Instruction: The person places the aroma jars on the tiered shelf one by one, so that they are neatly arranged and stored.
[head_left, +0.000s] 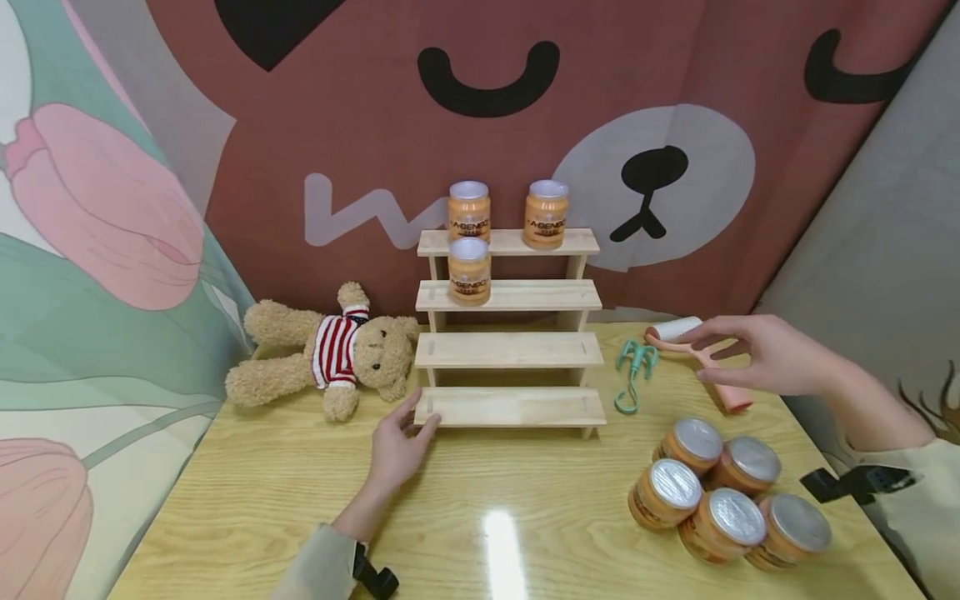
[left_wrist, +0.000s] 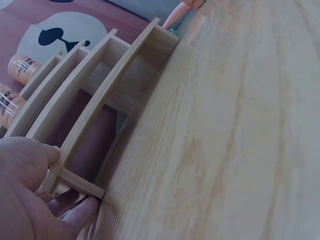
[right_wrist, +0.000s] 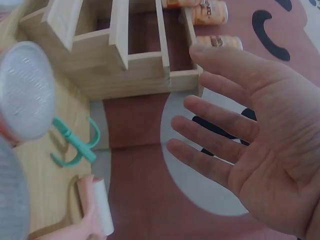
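Note:
A stepped wooden display stand (head_left: 510, 350) rises against the back wall. My left hand (head_left: 401, 446) holds the left end of its lowest step; the left wrist view shows the thumb on the board and the other fingers around the end support (left_wrist: 82, 182). Three orange jars are on the stand: two on the top step, a left jar (head_left: 469, 212) and a right jar (head_left: 547, 215), plus one jar (head_left: 469, 273) on the step below. Holding nothing, my right hand (head_left: 776, 354) hovers with spread fingers over a pink-handled lint roller (head_left: 727, 392).
Several orange jars with silver lids (head_left: 723, 517) stand grouped at the front right of the table. A green multi-prong hook (head_left: 633, 375) lies right of the stand. To its left lies a teddy bear (head_left: 337, 350) in a striped shirt. A printed cloth (head_left: 360, 125) hangs behind.

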